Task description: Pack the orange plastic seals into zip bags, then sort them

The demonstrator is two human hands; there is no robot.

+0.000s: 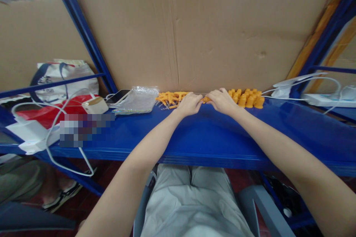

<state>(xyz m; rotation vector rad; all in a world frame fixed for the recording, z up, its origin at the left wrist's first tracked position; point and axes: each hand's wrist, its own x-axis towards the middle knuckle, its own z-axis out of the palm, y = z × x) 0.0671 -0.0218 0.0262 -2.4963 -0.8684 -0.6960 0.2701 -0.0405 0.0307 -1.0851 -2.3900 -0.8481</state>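
Both hands meet at the back of a blue shelf. My left hand and my right hand are curled, fingertips pinched together on a small orange plastic part between them. A loose heap of orange parts lies just left of my left hand. A group of upright orange parts stands just right of my right hand.
A clear plastic bag, a phone and a small beige box lie to the left. White chargers and cables are at far left, a white power strip at right. Cardboard backs the shelf. Another person's leg and shoe show at lower left.
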